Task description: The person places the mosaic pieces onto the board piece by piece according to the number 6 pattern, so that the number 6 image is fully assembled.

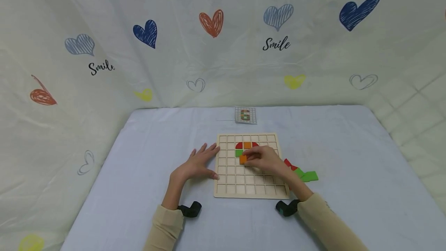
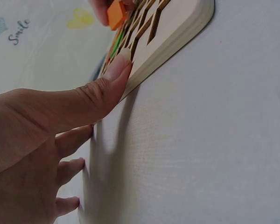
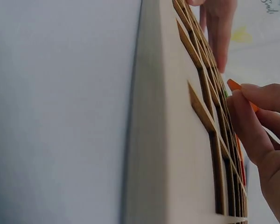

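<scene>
My right hand (image 1: 265, 160) pinches an orange square tile (image 1: 242, 160) between thumb and fingers, over a wooden grid board (image 1: 226, 191). In the right wrist view the same orange tile (image 3: 233, 85) shows tilted at the fingertips. The left hand (image 1: 196, 164) is spread along the board's left edge, its thumb (image 2: 117, 70) touching the rim. Set in the grid's upper part are a red rounded tile (image 1: 239, 145), an orange square (image 1: 247, 145), another red tile (image 1: 255, 144) and a green square (image 1: 239, 153). The right hand partly hides the cells around them.
Right of the board lie loose green tiles (image 1: 309, 176) and red pieces (image 1: 287, 162), partly behind the right wrist. A small pattern card (image 1: 245, 115) with a coloured figure on a grid lies at the table's back edge. A white cloth (image 1: 156, 127) covers the table.
</scene>
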The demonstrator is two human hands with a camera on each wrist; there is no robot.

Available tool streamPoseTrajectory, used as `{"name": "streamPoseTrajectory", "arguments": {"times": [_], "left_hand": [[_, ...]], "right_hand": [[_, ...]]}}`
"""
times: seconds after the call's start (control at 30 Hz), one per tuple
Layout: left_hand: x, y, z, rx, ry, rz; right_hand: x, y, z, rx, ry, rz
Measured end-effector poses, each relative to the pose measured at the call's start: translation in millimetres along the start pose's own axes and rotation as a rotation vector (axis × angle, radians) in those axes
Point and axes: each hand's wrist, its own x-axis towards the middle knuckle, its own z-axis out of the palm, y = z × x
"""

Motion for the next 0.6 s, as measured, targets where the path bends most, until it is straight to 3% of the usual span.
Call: {"name": "streamPoseTrajectory", "arguments": {"times": [0.3, 0.6], "left_hand": [[0.7, 0.3, 0.7, 0.001, -0.001, -0.003], [0.6, 0.0, 0.4, -0.002, 0.004, -0.008]], "right_hand": [[4.3, -6.9, 10.1, -0.092, -0.003, 0.0], [7.6, -10.4, 12.7, -0.173, 0.0, -0.057]]}}
